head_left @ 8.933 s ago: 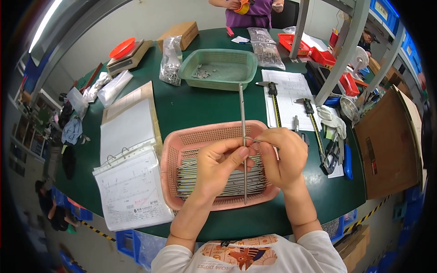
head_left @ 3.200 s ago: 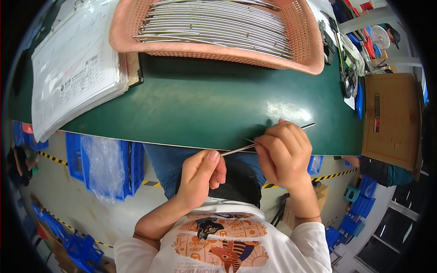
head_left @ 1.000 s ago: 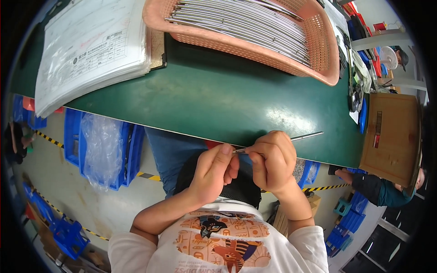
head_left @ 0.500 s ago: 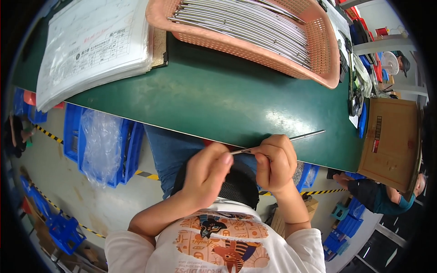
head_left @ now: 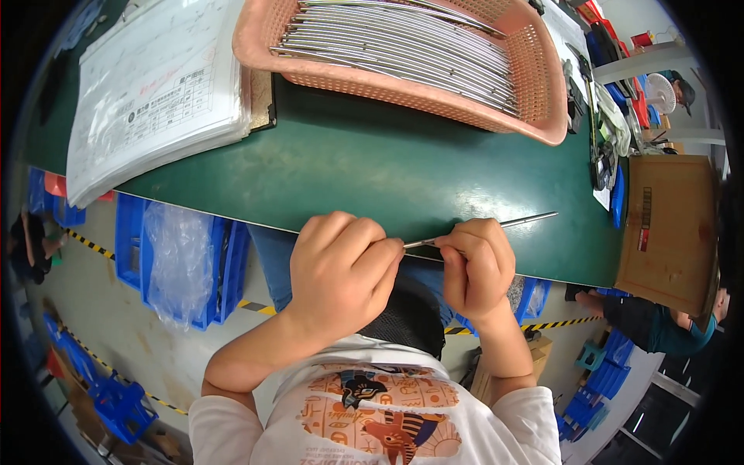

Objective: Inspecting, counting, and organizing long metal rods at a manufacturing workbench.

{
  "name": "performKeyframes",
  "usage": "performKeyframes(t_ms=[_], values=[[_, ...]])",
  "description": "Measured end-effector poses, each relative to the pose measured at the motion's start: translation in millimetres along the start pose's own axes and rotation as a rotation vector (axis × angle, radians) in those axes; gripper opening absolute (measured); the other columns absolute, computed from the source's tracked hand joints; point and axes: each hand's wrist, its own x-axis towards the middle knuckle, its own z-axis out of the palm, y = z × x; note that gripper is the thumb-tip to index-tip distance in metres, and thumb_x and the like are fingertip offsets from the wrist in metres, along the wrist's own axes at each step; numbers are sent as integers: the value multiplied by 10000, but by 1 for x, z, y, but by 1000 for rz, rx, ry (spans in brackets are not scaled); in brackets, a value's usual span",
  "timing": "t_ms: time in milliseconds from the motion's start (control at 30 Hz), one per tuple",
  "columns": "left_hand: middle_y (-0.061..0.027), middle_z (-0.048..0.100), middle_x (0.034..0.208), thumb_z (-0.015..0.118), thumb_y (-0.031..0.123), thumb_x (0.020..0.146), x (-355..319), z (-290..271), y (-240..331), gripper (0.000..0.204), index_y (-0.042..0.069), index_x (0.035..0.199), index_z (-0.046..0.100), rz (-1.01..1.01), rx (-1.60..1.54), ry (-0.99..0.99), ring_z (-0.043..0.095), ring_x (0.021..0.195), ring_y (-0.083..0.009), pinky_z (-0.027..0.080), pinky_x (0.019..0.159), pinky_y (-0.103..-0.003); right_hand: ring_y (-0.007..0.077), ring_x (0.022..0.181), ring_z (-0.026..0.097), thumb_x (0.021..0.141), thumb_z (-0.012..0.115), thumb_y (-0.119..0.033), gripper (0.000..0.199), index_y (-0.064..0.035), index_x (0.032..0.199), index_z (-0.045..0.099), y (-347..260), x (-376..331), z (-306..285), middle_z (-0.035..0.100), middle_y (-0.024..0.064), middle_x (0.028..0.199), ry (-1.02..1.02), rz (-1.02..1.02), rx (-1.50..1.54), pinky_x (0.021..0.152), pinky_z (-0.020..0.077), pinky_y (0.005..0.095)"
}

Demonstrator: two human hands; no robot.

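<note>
A thin metal rod (head_left: 530,219) runs between my two hands at the table's near edge, its free end pointing right over the green tabletop. My right hand (head_left: 478,263) is closed around its middle stretch, thumb pressed against the curled fingers. At the rod's left end, my left hand (head_left: 341,275) is closed with its back turned up, the fingertips gripping that end; what lies inside the fist is hidden. Beyond my hands stands a pink plastic basket (head_left: 554,116) full of similar long metal rods (head_left: 411,50).
Sleeved paper sheets (head_left: 155,101) lie on the green table (head_left: 333,170) at the left. Tools (head_left: 597,147) crowd its right end, beside a cardboard box (head_left: 668,232). Blue bins (head_left: 130,244) stand below at the left. A person (head_left: 651,322) is at the far right.
My left hand has turned over, back upward, and risen a little at the rod's left end. My right hand keeps its grip. The whole view has shifted slightly.
</note>
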Motion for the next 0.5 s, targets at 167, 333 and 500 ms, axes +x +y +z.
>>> performKeyframes(t_ms=[167, 333, 500], values=[[-1, 505, 691, 679, 27, 600, 9, 0, 3, 131, 81, 702, 617, -55, 13, -68, 474, 631, -186, 360, 571, -314, 231, 559, 494, 662, 633, -9, 143, -22, 773, 544, 2, 3, 0, 536, 83, 712, -57, 7, -79, 486, 385, 314], [14, 503, 707, 677, 43, 606, 13, 2, 6, 115, 96, 688, 616, -119, -3, -101, 475, 657, -175, 347, 593, -314, 228, 555, 492, 670, 622, 4, 128, -20, 769, 545, 2, 5, 0, 537, 85, 709, -22, 44, -40, 477, 385, 304], [19, 463, 695, 657, 83, 625, 11, 9, 10, 100, 117, 671, 574, -131, 10, -58, 452, 652, -170, 318, 624, -325, 230, 555, 493, 662, 620, 18, 128, -10, 761, 544, 4, 2, -2, 537, 94, 700, -11, 32, -22, 483, 394, 303]])
